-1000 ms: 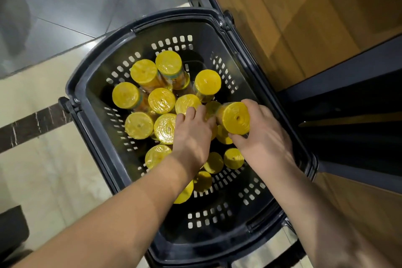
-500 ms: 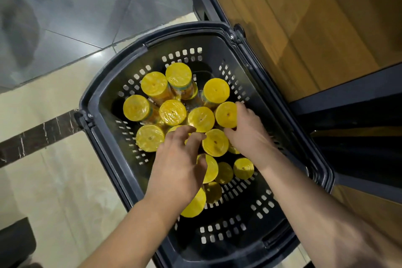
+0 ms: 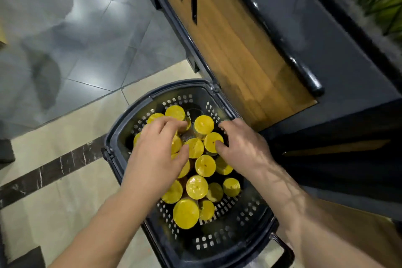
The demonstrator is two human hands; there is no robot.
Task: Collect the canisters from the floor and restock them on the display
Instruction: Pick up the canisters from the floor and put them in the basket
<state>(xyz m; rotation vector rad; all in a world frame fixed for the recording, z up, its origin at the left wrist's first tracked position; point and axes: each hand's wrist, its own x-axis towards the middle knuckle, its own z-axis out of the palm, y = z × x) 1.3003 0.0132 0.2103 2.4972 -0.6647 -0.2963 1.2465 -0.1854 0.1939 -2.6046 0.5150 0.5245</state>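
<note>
Yellow canisters [image 3: 196,187] crowd the basket [image 3: 180,84]; whether our left hand [image 3: 156,154] or right hand [image 3: 241,148] grasps any, we cannot tell; lifting could topple neighbours.

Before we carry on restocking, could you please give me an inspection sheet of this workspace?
Surface: tiled floor, beige and grey with a dark strip.
Job's things: yellow-lidded canisters packed in a dark basket on the floor.
Clutter: nothing seen.
Grips: left hand spread over the lids, holding nothing; right hand with thumb on a lid, grip unclear.
Cables: nothing seen.
Surroundings: wooden panel and dark stand beside the basket.
</note>
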